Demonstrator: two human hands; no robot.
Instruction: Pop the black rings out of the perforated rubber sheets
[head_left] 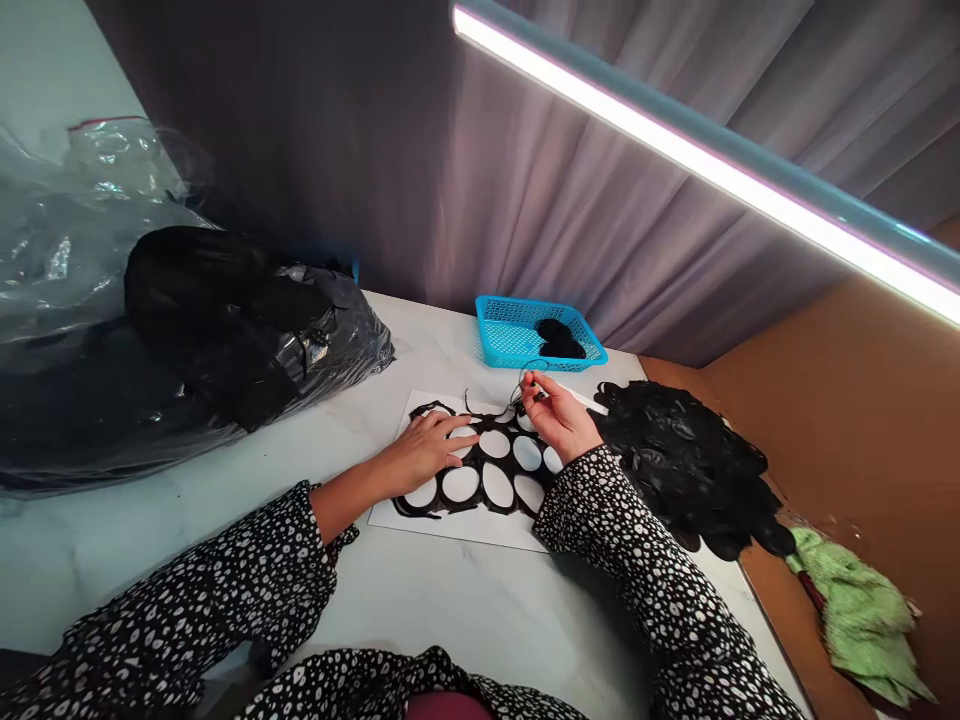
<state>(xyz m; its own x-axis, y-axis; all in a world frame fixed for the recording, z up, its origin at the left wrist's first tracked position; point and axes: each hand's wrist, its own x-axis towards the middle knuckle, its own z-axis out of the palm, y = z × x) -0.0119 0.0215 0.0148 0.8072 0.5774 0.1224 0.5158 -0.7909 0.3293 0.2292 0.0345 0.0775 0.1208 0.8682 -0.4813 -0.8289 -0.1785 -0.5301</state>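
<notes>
Pressing my left hand [424, 452] flat and open on the black oval-holed web [514, 462], which lies on white paper [450, 528], its long axis running left to right across me. My right hand [556, 418] is nearer the web's far right corner, pinched shut on a white pen [583, 398], tip pointing left near a thin black strand [516, 397]. A black scrap pile [675, 450] sits just right of the paper.

Left hand [426, 452] flat on a black sheet [478, 486] with oval holes, white pen [585, 401] in the right hand [555, 418]
</notes>
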